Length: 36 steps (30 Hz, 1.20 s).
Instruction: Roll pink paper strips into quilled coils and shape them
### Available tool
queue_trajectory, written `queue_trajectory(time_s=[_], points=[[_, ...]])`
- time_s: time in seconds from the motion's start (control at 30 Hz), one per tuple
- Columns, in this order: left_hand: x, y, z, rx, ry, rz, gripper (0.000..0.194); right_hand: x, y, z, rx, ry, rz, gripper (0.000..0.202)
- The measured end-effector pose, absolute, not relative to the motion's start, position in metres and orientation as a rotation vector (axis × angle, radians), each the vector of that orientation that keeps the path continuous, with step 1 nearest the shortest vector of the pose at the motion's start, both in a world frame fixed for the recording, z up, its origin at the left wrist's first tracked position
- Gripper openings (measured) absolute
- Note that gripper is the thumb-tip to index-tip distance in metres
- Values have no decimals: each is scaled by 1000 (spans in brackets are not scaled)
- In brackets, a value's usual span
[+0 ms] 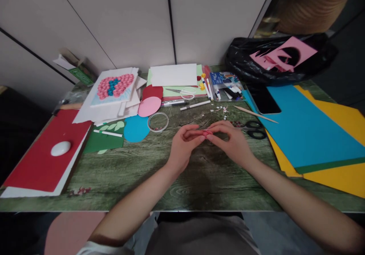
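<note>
Between the fingertips of both hands is a small pink paper coil, held just above the wooden table. My left hand pinches it from the left, and my right hand from the right, thumbs close together. Fingers cover part of the coil, so its full shape is hidden. Right of my right hand lie black-handled scissors, their blades partly behind the hand. A roll of clear tape rests left of my left hand. Small paper scraps are scattered beyond the hands.
Left: a picture with pink and blue paper rosettes, a red sheet under a white mouse-shaped object. Back: white-handled scissors, markers. Right: blue paper, a phone, a wooden stick, a black bag.
</note>
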<state>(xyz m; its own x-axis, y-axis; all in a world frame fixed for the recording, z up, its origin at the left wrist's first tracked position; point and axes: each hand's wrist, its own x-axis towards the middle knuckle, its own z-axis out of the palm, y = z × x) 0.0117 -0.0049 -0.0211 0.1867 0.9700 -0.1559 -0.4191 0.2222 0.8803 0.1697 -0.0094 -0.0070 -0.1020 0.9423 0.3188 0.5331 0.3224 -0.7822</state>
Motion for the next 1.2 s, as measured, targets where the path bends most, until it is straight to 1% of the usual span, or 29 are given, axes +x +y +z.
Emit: queue_trajectory(time_s=[0.13,0.43,0.5,0.63,0.73,0.83,1.2], points=[[13,-7,-21,794,840,1194,35,168,-12,-10,-1330,-1750,590,8],[12,-6,-18,760,839,1178,37,169,-11,-10,-1305,-1722,651,11],[12,-6,-18,771,830,1180,36,169,-12,-7,-1300,-1740,594,10],[12,-7,-15,832,795,1185,37,169,-16,-2,-1328,-1808,370,6],[11,-8,-13,869,780,1186,38,168,-19,0,-1344,-1834,301,4],[11,-9,-12,891,777,1185,39,169,-19,1,-1331,-1824,347,4],[9,-6,-15,913,798,1156,42,172,-15,3,-1301,-1733,697,7]])
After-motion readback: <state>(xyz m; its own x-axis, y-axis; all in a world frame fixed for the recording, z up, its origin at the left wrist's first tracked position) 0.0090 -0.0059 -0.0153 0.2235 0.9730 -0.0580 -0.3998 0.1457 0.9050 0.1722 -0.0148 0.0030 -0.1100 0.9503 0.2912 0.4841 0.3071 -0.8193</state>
